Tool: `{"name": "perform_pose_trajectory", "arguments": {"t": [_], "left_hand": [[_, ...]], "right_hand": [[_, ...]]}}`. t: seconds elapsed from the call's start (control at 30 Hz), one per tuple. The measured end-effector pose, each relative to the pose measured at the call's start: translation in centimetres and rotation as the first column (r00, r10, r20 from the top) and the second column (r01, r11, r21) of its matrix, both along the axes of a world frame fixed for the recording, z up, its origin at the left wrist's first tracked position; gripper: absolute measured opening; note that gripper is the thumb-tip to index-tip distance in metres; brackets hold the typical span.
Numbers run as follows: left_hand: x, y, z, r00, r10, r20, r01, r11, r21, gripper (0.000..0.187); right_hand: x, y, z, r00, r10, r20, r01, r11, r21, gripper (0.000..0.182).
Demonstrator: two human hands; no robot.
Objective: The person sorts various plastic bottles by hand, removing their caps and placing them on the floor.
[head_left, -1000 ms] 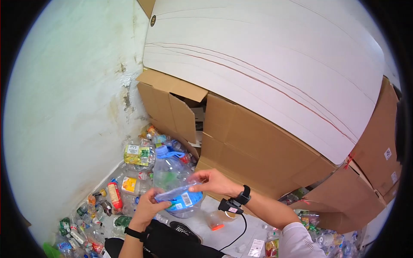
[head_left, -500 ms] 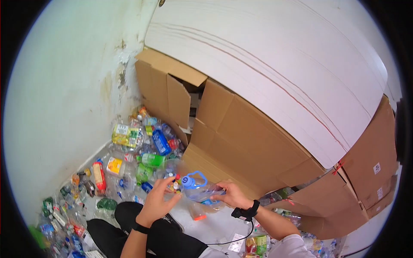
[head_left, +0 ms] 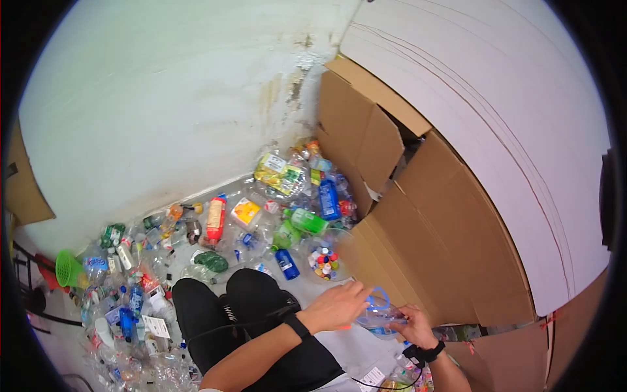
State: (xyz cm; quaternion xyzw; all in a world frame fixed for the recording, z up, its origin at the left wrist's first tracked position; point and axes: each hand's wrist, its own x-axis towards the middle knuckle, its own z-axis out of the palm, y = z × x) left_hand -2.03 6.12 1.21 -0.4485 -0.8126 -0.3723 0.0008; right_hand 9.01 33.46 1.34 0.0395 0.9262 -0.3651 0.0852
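A clear plastic bottle with a blue handle (head_left: pixel 379 313) is between my hands, low and right of centre. My right hand (head_left: pixel 415 326) is wrapped round its body. My left hand (head_left: pixel 339 304) reaches to the bottle's top end, its fingers closed there near the blue handle; the cap under them is hidden. Just beyond my left hand stands a clear round tub (head_left: pixel 353 251) with many coloured bottle caps (head_left: pixel 323 262) inside. A bit of orange shows beneath my left hand.
Plastic bottles lie heaped along the wall, among them a red bottle (head_left: pixel 215 219), a green bottle (head_left: pixel 308 221) and a blue bottle (head_left: pixel 329 199). A green basket (head_left: pixel 67 269) is at far left. Cardboard sheets (head_left: pixel 450 228) stand on the right.
The view has swung left, so the scene sits further right. My left hand has moved from beside the cap tub to the top of the handled bottle, which my right hand still holds.
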Motion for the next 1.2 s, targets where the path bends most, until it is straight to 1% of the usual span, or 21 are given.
{"name": "perform_pose_trajectory", "arguments": {"t": [0.07, 0.2, 0.23, 0.27, 0.3, 0.33, 0.4, 0.43, 0.47, 0.5, 0.53, 0.6, 0.63, 0.7, 0.73, 0.8, 0.83, 0.9, 1.03, 1.13, 1.2], "left_hand": [[0.4, 0.4, -0.6, 0.997, -0.049, 0.063, 0.047, 0.998, 0.035, 0.04], [1.0, 1.1, -2.1, 0.989, -0.045, 0.14, 0.031, 0.994, 0.105, 0.04], [1.3, 1.3, -2.2, 0.989, -0.033, 0.144, 0.018, 0.995, 0.101, 0.04], [1.5, 1.5, -2.3, 0.983, -0.004, 0.182, -0.013, 0.996, 0.093, 0.039], [1.8, 1.8, -2.4, 0.975, 0.024, 0.219, -0.044, 0.995, 0.087, 0.038], [2.0, 2.0, -2.6, 0.974, 0.033, 0.223, -0.053, 0.995, 0.086, 0.038], [2.6, 2.4, -3.1, 0.938, 0.188, 0.292, -0.212, 0.976, 0.054, 0.035], [2.7, 2.8, -3.5, 0.937, 0.193, 0.292, -0.217, 0.975, 0.052, 0.035], [2.8, 3.3, -3.9, 0.871, 0.256, 0.42, -0.276, 0.961, -0.014, 0.035], [2.8, 3.6, -4.4, 0.782, 0.319, 0.535, -0.325, 0.942, -0.087, 0.037], [2.7, 3.6, -4.1, 0.78, 0.325, 0.535, -0.331, 0.939, -0.088, 0.037], [2.4, 3.6, -3.4, 0.704, 0.303, 0.642, -0.243, 0.953, -0.183, 0.038], [2.3, 3.6, -3.8, 0.7, 0.313, 0.642, -0.254, 0.949, -0.186, 0.038], [2.7, 3.9, -5.1, 0.821, 0.294, 0.489, -0.217, 0.954, -0.208, 0.039], [3.0, 4.0, -5.4, 0.817, 0.302, 0.491, -0.224, 0.951, -0.211, 0.039], [3.4, 4.1, -6.3, 0.839, 0.307, 0.45, -0.271, 0.952, -0.145, 0.041], [3.4, 4.1, -6.4, 0.837, 0.309, 0.452, -0.271, 0.951, -0.147, 0.041], [3.4, 4.1, -6.8, 0.839, 0.235, 0.491, -0.226, 0.971, -0.078, 0.042], [2.9, 4.2, -6.6, 0.831, 0.248, 0.497, -0.228, 0.968, -0.102, 0.041], [2.6, 4.4, -7.1, 0.8, 0.248, 0.546, -0.2, 0.969, -0.147, 0.04], [2.6, 4.8, -8.3, 0.87, 0.183, 0.457, -0.115, 0.978, -0.173, 0.038]], "right_hand": [[0.3, 0.3, -0.5, 1.0, 0.021, 0.007, -0.021, 0.999, 0.027, 0.031], [0.8, 0.1, -0.4, 1.0, 0.005, 0.026, -0.005, 1.0, 0.0, 0.033], [1.0, 0.2, -0.7, 1.0, 0.017, -0.011, -0.017, 0.999, 0.045, 0.034], [1.0, 0.2, -0.8, 0.998, 0.029, -0.049, -0.025, 0.996, 0.09, 0.034], [1.0, 0.2, -1.0, 0.998, 0.039, -0.046, -0.035, 0.996, 0.088, 0.034], [1.1, -0.1, -0.8, 0.998, 0.024, -0.065, -0.016, 0.993, 0.115, 0.034], [1.2, -0.6, -0.4, 0.996, 0.015, -0.084, -0.003, 0.99, 0.142, 0.034], [1.2, -0.9, -0.2, 0.987, 0.059, -0.151, -0.019, 0.966, 0.258, 0.033], [1.2, -1.1, 0.0, 0.971, 0.111, -0.212, -0.025, 0.928, 0.371, 0.033], [1.1, -1.3, 0.2, 0.971, 0.117, -0.211, -0.031, 0.929, 0.37, 0.033], [1.0, -1.5, 0.4, 0.965, 0.128, -0.23, -0.031, 0.922, 0.385, 0.033], [0.8, -1.6, 0.5, 0.957, 0.15, -0.25, -0.04, 0.916, 0.398, 0.033], [1.0, -1.3, 0.3, 0.967, 0.13, -0.218, -0.035, 0.918, 0.394, 0.033], [1.3, -1.0, -0.2, 0.976, 0.121, -0.179, -0.042, 0.92, 0.389, 0.034], [1.4, -0.9, -0.4, 0.978, 0.112, -0.174, -0.037, 0.922, 0.385, 0.033], [1.7, -0.7, -0.9, 0.981, 0.102, -0.167, -0.031, 0.925, 0.378, 0.033], [1.9, -0.6, -1.2, 0.981, 0.096, -0.166, -0.027, 0.926, 0.377, 0.033], [2.1, -0.4, -1.6, 0.983, 0.089, -0.161, -0.022, 0.927, 0.375, 0.033], [2.4, -0.5, -1.8, 0.987, 0.058, -0.148, -0.005, 0.941, 0.337, 0.033], [2.3, -0.4, -1.9, 0.986, 0.054, -0.159, 0.002, 0.943, 0.332, 0.033], [2.4, -0.3, -1.8, 0.983, 0.06, -0.172, 0.001, 0.943, 0.332, 0.033]]}}
